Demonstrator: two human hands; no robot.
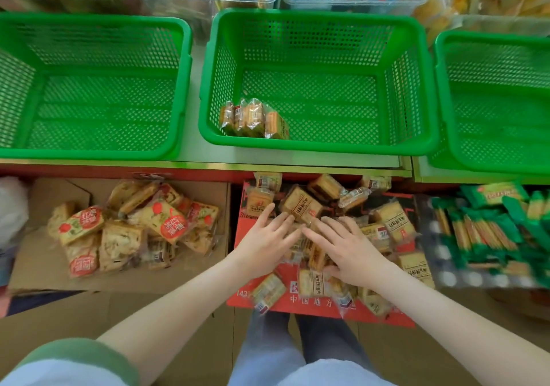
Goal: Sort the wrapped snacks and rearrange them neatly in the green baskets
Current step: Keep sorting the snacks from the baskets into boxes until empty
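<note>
Green mesh baskets (89, 155) line the shelf (327, 160), and only the middle basket (318, 147) shows a start: a short row of tan biscuit packets (253, 119) stands on edge in its front left corner, against the near wall. Below the shelf a red carton (297, 308) holds the loose heap of matching packets (300, 204). Both hands lie on top of it, the left hand (268, 236) and the right hand (348, 248) with fingers straight and close together. Their tips almost meet over the middle of the heap, and they press on wrappers rather than curl round any one packet (what the right thumb does underneath I cannot tell). This looks like gathering a handful for the next lift. The wrappers appear slick and the packets lie every way, so a two-handed scoop could shed some over the carton's edge. Strays might land among the red-labelled packets (166, 222) in the cardboard box (44, 266) just beside it, or among the green-wrapped stick biscuits (488, 230) on the other side, mixing the kinds. Squeezing hard could crack the biscuits. Setting a bunch down carelessly could topple the standing row, whose right end leans unsupported.
</note>
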